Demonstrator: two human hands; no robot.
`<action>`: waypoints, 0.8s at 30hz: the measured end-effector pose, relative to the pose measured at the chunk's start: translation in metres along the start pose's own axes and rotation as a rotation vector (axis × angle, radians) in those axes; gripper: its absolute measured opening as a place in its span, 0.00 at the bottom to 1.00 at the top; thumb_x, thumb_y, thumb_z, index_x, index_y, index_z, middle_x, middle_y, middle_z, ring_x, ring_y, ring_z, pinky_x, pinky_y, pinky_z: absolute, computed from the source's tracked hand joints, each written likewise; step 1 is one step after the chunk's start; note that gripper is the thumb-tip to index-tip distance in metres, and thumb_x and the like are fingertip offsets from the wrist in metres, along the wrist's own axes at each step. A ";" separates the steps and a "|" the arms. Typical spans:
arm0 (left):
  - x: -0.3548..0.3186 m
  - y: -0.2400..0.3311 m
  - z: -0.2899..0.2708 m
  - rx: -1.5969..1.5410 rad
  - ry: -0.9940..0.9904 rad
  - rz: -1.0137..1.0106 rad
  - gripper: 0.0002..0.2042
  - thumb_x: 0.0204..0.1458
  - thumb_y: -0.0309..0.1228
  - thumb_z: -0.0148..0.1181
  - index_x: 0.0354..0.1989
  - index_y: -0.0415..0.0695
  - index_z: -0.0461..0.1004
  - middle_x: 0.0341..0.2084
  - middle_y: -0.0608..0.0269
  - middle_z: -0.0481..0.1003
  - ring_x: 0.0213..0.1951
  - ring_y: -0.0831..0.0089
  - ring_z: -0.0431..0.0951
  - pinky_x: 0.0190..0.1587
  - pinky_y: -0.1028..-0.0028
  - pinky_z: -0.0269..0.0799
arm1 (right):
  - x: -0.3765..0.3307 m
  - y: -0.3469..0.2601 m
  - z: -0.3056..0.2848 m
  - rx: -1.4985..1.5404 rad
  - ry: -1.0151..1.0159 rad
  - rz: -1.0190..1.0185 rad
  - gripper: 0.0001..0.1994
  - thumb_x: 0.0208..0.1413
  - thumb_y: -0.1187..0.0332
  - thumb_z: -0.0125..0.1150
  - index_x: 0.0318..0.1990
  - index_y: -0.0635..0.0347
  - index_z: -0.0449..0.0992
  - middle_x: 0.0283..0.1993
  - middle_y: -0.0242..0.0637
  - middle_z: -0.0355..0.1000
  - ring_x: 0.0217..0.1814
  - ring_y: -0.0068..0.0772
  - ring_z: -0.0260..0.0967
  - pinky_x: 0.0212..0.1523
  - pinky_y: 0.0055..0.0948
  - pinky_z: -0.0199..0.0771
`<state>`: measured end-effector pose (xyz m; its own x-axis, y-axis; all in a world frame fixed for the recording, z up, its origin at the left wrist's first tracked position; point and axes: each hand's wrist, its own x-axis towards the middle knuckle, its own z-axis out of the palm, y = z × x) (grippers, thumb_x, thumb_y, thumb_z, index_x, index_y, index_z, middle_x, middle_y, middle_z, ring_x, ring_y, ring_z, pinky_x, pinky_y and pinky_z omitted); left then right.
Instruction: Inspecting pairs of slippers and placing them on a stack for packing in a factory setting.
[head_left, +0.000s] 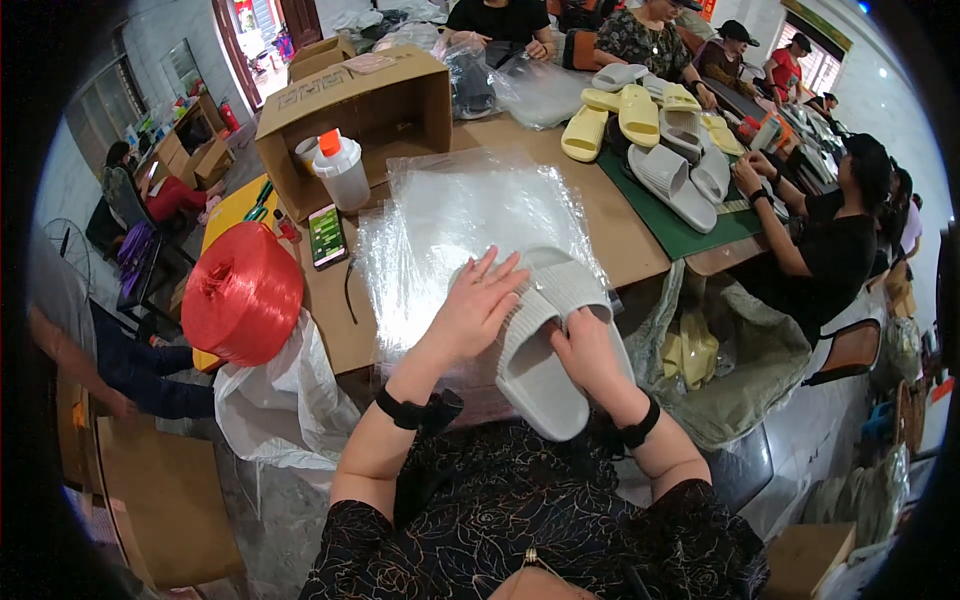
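Note:
A pair of light grey ribbed slide slippers is in front of me, above the near edge of the table. The nearer slipper point(545, 395) points its heel toward me, and the other slipper point(572, 284) lies partly behind it on the right. My left hand point(484, 305) rests against the nearer slipper's strap from the left, fingers stretched out. My right hand point(588, 348) grips the pair, its fingers bent around a strap and partly hidden. Under and beyond the slippers lies a stack of clear plastic bags point(470, 205).
At the left are a red twine roll point(243, 293), a phone point(327, 236), a bottle point(342, 172) and an open carton point(410, 110). Grey and yellow slippers point(672, 180) are piled on a green mat point(640, 205) at the right. A sack point(750, 370) hangs nearby; a co-worker point(830, 230) sits beyond.

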<state>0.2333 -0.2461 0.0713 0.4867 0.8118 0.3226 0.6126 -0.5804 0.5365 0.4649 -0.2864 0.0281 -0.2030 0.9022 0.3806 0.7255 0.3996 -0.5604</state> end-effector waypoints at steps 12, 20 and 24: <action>-0.020 0.034 -0.009 -0.016 0.010 0.160 0.21 0.67 0.32 0.48 0.67 0.44 0.69 0.71 0.54 0.63 0.75 0.46 0.52 0.76 0.50 0.47 | 0.088 0.005 0.063 -0.198 -0.202 0.062 0.13 0.56 0.67 0.62 0.45 0.66 0.74 0.45 0.54 0.72 0.51 0.57 0.72 0.53 0.47 0.75; -0.026 0.028 -0.020 -0.177 -0.022 0.208 0.21 0.66 0.29 0.49 0.67 0.44 0.70 0.70 0.57 0.66 0.76 0.51 0.54 0.75 0.54 0.49 | 0.143 -0.027 0.073 -0.018 0.074 0.069 0.15 0.64 0.62 0.58 0.40 0.70 0.74 0.42 0.60 0.72 0.49 0.63 0.73 0.47 0.50 0.75; -0.033 0.020 -0.030 -0.183 -0.049 0.218 0.21 0.64 0.26 0.48 0.67 0.43 0.70 0.70 0.56 0.66 0.75 0.48 0.55 0.75 0.54 0.51 | 0.168 -0.031 0.088 -0.073 0.167 0.098 0.17 0.65 0.60 0.56 0.41 0.71 0.74 0.44 0.61 0.72 0.47 0.64 0.74 0.46 0.53 0.76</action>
<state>0.2110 -0.2830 0.0947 0.6266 0.6625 0.4104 0.3698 -0.7163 0.5917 0.3504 -0.1327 0.0444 -0.0220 0.8944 0.4467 0.7835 0.2930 -0.5480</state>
